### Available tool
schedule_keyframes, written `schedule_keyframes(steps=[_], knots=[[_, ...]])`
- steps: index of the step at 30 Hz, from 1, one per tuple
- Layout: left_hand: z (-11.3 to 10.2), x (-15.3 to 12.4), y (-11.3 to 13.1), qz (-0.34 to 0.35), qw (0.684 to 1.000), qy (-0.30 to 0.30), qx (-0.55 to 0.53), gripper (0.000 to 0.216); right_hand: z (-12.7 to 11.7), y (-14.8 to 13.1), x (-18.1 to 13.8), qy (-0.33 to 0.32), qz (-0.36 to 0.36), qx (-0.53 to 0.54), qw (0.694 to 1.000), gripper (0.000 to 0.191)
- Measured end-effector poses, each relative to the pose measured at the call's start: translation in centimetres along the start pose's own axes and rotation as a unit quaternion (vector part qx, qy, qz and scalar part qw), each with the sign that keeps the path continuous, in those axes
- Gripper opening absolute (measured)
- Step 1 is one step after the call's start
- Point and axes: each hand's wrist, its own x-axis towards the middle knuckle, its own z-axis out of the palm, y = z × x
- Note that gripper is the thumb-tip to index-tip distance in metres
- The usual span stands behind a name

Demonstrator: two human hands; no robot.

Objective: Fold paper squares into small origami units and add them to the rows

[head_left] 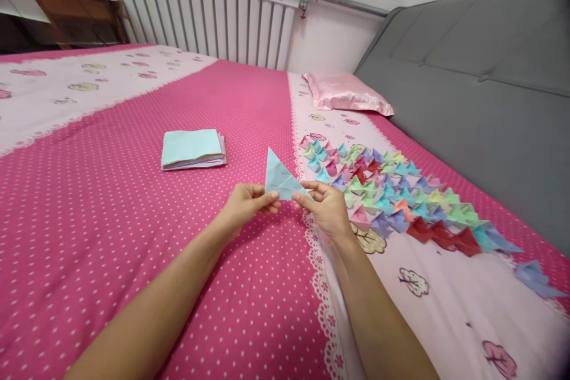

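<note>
Between my two hands is a light blue piece of origami paper (280,177), folded into a triangle with one point upward and crease lines across it. My left hand (252,200) pinches its lower left corner between thumb and fingers. At the lower right corner, my right hand (327,205) grips the paper the same way, its thumb on the near side. Just beyond my right hand, many small folded paper boats (369,190) in several colours stand in rows. A stack of square paper (191,148), light blue on top, lies beyond my left hand.
A pink dotted bedspread (133,202) with pale printed bands covers the bed. Near the grey headboard (481,71) rests a pink satin pillow (345,92). Along the far wall runs a white radiator (200,12) with a metal pipe (342,3). A wooden desk (66,9) stands far left.
</note>
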Motion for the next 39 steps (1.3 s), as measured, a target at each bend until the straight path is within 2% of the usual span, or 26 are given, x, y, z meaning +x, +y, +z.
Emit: schedule_keyframes(steps=[5,9,12,17,21,31,39], knots=[[-0.4,0.2,0.1,-0.013,0.998,0.012,-0.055,0.023,-0.2,0.0,0.2,0.027,-0.01,0.015,0.999,0.032],[-0.7,0.4,0.0,0.008,0.996,0.022,-0.088,0.02,-0.3,-0.2,0.3,0.058,-0.017,0.049,0.997,0.028],[-0.7,0.4,-0.1,0.021,0.995,0.0,-0.096,0.019,-0.3,-0.5,0.3,0.067,-0.019,0.085,0.994,0.026],[-0.5,0.3,-0.1,0.024,0.989,-0.094,-0.115,0.023,-0.1,-0.7,0.0,-0.003,-0.022,0.112,0.993,0.026],[-0.3,0.3,-0.1,0.019,0.988,-0.085,-0.129,0.015,0.3,-1.0,-0.5,-0.054,-0.033,0.128,0.99,0.027],[0.0,-0.4,0.8,0.003,0.997,-0.077,0.023,0.013,1.2,-0.9,-1.3,-0.086,-0.043,0.145,0.985,0.024],[-0.1,-0.5,0.7,0.045,0.992,-0.1,0.065,0.014,1.2,-0.8,-1.1,-0.078,-0.037,0.139,0.987,0.025]])
